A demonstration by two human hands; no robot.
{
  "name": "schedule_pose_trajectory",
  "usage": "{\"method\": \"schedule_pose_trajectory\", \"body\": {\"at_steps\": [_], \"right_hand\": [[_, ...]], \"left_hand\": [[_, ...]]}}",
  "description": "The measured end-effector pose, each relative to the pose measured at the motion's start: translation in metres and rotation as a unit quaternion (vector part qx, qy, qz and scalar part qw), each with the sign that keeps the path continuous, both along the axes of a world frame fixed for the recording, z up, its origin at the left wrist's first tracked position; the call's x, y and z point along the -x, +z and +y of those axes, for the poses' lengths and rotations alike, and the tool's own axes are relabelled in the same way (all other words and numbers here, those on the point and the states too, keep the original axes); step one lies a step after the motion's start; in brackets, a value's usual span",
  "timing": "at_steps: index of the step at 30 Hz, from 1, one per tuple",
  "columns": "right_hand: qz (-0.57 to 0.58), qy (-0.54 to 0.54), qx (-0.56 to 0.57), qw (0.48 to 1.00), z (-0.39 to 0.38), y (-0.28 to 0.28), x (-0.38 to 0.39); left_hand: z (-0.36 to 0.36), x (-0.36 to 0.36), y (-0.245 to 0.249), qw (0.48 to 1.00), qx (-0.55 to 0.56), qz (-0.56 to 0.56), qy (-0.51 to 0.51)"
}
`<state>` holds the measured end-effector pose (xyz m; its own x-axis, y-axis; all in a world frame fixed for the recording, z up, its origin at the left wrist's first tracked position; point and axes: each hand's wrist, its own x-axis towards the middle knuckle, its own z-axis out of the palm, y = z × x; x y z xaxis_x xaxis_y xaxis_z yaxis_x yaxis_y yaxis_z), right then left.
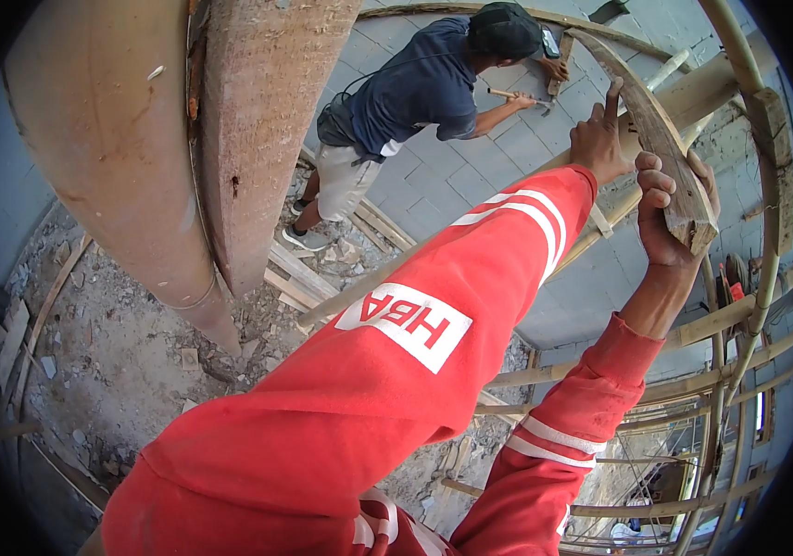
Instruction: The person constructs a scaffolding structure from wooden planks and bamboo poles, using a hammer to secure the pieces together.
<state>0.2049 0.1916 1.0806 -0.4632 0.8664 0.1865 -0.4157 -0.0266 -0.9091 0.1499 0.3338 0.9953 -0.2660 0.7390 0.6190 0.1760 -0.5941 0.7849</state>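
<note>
A long wooden plank (658, 130) runs from the upper middle down to the right, its cut end facing me. My right hand (670, 208) wraps around it near that end, with fingers showing on both sides. Farther along, my left hand (598, 144) is closed at the plank's left edge, one finger stretched up along the wood; part of its grip is hidden. Behind both hands passes a thick bamboo pole (707, 93).
Another person (415, 88) stands below, holding a hammer (517, 95) by a piece of wood at the block wall (471, 181). Large wooden posts (262, 120) rise at left. Bamboo scaffolding (735, 371) fills the right. Rubble and boards (299, 273) cover the ground.
</note>
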Motion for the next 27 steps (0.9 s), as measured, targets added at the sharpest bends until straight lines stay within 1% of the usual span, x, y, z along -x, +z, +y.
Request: {"method": "schedule_pose_trajectory", "body": {"at_steps": [6,8,11,18,20,27], "right_hand": [[-0.004,0.006,-0.003,1.000,0.000,0.001,0.000],[-0.003,0.010,-0.005,1.000,0.000,0.001,0.001],[-0.003,0.008,-0.001,1.000,0.000,0.001,0.000],[-0.005,0.002,-0.003,1.000,0.000,0.000,-0.002],[-0.004,0.006,0.003,1.000,0.000,0.000,-0.002],[-0.003,0.013,0.000,1.000,0.003,0.000,-0.006]], "left_hand": [[-0.001,0.001,-0.001,1.000,-0.011,-0.015,-0.003],[-0.006,0.004,-0.002,0.999,-0.039,-0.017,0.009],[0.003,0.001,0.000,1.000,-0.010,0.004,-0.003],[0.004,-0.003,-0.003,1.000,-0.015,0.008,0.003],[-0.003,-0.001,-0.004,0.999,-0.044,-0.017,0.008],[-0.002,-0.002,-0.004,0.999,-0.036,-0.019,0.005]]}}
